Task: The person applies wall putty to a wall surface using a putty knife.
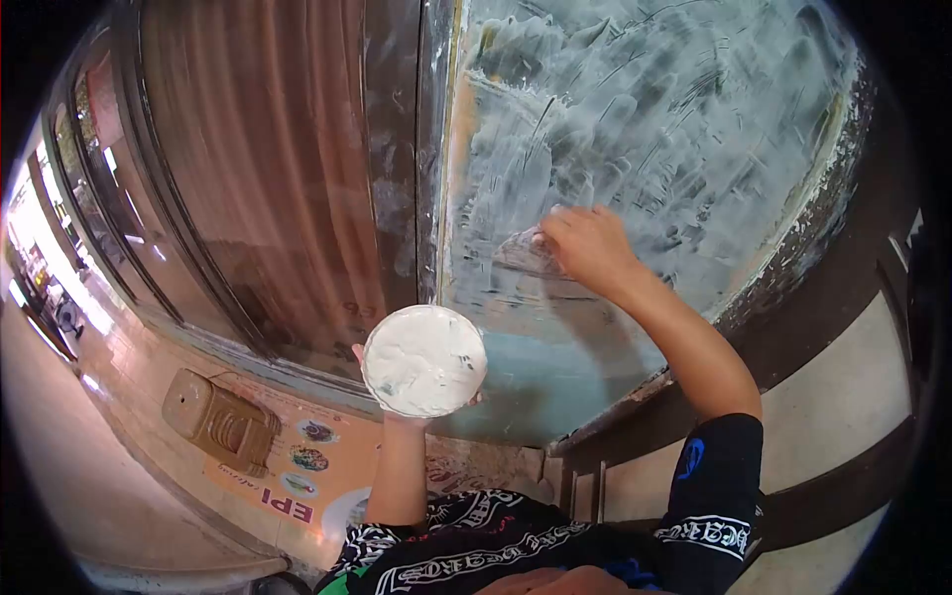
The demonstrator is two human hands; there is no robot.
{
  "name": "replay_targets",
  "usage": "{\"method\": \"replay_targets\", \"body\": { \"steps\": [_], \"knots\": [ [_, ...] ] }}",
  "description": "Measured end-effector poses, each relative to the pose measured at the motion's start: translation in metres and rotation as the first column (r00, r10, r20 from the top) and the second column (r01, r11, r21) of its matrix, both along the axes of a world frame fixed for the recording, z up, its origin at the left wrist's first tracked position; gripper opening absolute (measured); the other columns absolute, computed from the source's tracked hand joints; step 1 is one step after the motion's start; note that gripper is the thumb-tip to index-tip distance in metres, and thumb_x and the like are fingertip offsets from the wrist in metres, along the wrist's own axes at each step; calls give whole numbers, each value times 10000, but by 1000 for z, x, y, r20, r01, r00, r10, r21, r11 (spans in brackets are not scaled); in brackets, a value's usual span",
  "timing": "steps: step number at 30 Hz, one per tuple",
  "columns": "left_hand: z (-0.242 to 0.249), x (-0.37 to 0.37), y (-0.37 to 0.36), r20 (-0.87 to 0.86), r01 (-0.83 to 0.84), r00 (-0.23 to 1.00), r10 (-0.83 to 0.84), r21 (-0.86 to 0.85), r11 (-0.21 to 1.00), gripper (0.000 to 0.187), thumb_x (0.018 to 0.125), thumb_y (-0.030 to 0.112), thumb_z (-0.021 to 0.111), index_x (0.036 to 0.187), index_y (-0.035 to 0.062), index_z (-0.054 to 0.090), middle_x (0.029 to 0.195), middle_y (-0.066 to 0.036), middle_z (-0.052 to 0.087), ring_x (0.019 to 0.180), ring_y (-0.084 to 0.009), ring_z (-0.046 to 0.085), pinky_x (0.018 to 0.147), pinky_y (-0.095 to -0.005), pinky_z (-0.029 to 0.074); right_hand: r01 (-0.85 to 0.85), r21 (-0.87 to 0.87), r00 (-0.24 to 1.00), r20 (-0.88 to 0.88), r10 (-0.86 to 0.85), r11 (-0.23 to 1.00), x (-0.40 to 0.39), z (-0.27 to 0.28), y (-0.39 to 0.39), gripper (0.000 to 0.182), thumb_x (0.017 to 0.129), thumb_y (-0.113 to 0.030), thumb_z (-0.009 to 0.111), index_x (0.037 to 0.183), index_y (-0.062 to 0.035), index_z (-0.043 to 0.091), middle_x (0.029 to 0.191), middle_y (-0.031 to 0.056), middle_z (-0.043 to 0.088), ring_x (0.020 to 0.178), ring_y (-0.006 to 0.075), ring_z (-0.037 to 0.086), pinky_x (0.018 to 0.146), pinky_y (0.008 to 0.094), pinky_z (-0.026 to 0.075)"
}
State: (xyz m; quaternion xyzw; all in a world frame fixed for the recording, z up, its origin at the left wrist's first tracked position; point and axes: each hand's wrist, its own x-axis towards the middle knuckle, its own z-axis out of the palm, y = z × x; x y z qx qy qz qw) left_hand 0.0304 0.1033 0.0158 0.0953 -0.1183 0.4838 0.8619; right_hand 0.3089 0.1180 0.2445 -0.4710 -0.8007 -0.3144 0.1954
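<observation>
My left hand (473,399) holds up a round tub of white paste (424,361) from beneath; only fingertips show at its sides. To the upper right, my right hand (587,244) is closed with its knuckles up, close against a panel (654,129) smeared with white and grey streaks. What its fingers pinch, if anything, is too small to make out. The panel's lower part (535,382) is a smoother pale blue-green.
Left of the panel stand a dark frame (397,149) and glass with a reddish-brown curtain (268,149) behind it. A brown plastic stool (220,421) and a printed orange banner (342,451) are at the lower left. Dark-framed pale panels (843,377) stand at the right.
</observation>
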Motion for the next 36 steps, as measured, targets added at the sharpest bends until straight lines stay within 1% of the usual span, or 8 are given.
{"method": "replay_targets", "body": {
  "steps": [6, 9, 17, 22, 26, 31, 33, 36],
  "knots": [
    [11, 6, -4, 104, 142, 983, -148, 70, 987, 1122, 704, 925, 461, 1523, 175, 303, 1552, -223, 305, 1268, -598, 405, 798, -866, 385, 151, 376, 935, -355, -9, 914, 22, 106, 1, 202, 921, -259, 627, 985, -75, 678, 901, 138, 680, 811, 364, 657, 682, 450, 512],
    [19, 3, -8, 79, 116, 989, -123, 92, 989, 1114, 704, 898, 508, 1512, 154, 323, 1522, -262, 330, 1201, -607, 464, 729, -831, 446, 44, 238, 852, -517, 88, 970, 17, 117, -18, 192, 930, -227, 623, 1019, -67, 682, 909, 141, 682, 813, 364, 650, 675, 439, 505],
    [22, -4, -9, 11, 89, 996, -91, 108, 990, 1071, 715, 869, 538, 1494, 158, 353, 1484, -254, 397, 1214, -593, 470, 713, -820, 463, 197, -9, 971, 142, -193, 980, -13, 24, 15, 92, 839, -210, 656, 903, -146, 638, 883, 88, 649, 861, 316, 647, 735, 436, 459],
    [18, -5, -8, 32, 50, 998, -52, 75, 996, 1072, 717, 877, 524, 1509, 180, 328, 1518, -236, 357, 1213, -585, 472, 719, -811, 465, 144, 300, 847, -531, 39, 943, 18, 137, -13, 238, 940, -271, 621, 980, -47, 691, 921, 148, 700, 813, 318, 676, 691, 391, 512],
    [16, -8, -8, 50, 72, 996, -78, 109, 991, 1086, 719, 892, 495, 1521, 184, 306, 1530, -235, 339, 1220, -585, 468, 722, -806, 466, 41, 238, 861, -501, 86, 970, 14, 118, -30, 209, 919, -243, 636, 943, -39, 676, 827, 150, 665, 733, 343, 635, 671, 414, 499],
    [22, -9, -17, 44, 22, 999, -22, 5, 1000, 1081, 753, 886, 453, 1520, 139, 300, 1523, -242, 351, 1228, -582, 465, 716, -818, 462, 15, -69, 1000, -16, -16, 998, -1, 14, -3, 102, 856, -169, 667, 928, -99, 652, 887, 112, 638, 845, 334, 637, 696, 426, 482],
    [25, -5, -19, 79, 30, 996, -33, 34, 999, 1075, 765, 880, 443, 1516, 124, 303, 1519, -242, 359, 1216, -584, 474, 718, -809, 474, 126, -9, 980, 157, -123, 992, 5, 14, 10, 93, 861, -204, 664, 902, -121, 653, 859, 100, 618, 852, 301, 639, 688, 431, 465],
    [21, -2, -19, -27, -18, 999, 20, 49, 999, 1095, 750, 895, 442, 1511, 119, 305, 1472, -292, 390, 1099, -607, 538, 648, -771, 503, 118, 293, 990, -115, -88, 949, 23, 91, 1, 146, 902, -225, 645, 932, -84, 671, 855, 117, 657, 799, 327, 654, 676, 428, 490]
  ]
}}
